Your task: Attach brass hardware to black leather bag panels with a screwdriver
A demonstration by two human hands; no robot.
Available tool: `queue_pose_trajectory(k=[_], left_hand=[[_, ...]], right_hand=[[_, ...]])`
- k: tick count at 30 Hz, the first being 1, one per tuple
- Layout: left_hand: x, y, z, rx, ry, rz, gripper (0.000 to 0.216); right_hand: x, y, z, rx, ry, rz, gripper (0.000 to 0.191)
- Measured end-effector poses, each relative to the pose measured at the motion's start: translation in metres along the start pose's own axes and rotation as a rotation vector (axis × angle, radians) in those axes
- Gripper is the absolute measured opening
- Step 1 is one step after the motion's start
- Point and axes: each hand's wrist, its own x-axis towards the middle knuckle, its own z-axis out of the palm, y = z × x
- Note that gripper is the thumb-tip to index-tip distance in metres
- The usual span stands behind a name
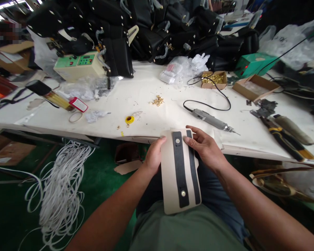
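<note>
Left hand [155, 153] clamped on flat beige dark-banded panel [169, 177] by front edge of white counter [170, 116]; right hand [206, 146] clamped opposite, apparently steadying it. Grey cylindrical power screwdriver [211, 120] farther right, near that edge, presumably for easy reach.

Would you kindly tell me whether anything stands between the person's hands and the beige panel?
Nothing visible does: the left hand meets the beige panel at its left edge, and the right hand holds its upper right side directly.
</note>
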Motion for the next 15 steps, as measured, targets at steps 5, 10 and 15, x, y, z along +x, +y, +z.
queue_pose_trajectory(k=[5,10,15], left_hand=[[0.010,-0.001,-0.007,-0.015,-0.021,-0.026,0.040],[0.012,-0.002,-0.016,0.113,-0.059,-0.061,0.044],[0.015,-0.001,-0.019,0.199,-0.016,-0.006,0.040]], right_hand=[[0.014,0.006,0.011,0.128,0.058,-0.016,0.056],[0.022,0.017,0.016,0.117,0.105,-0.018,0.052],[0.025,0.017,0.021,0.074,0.105,-0.059,0.051]])
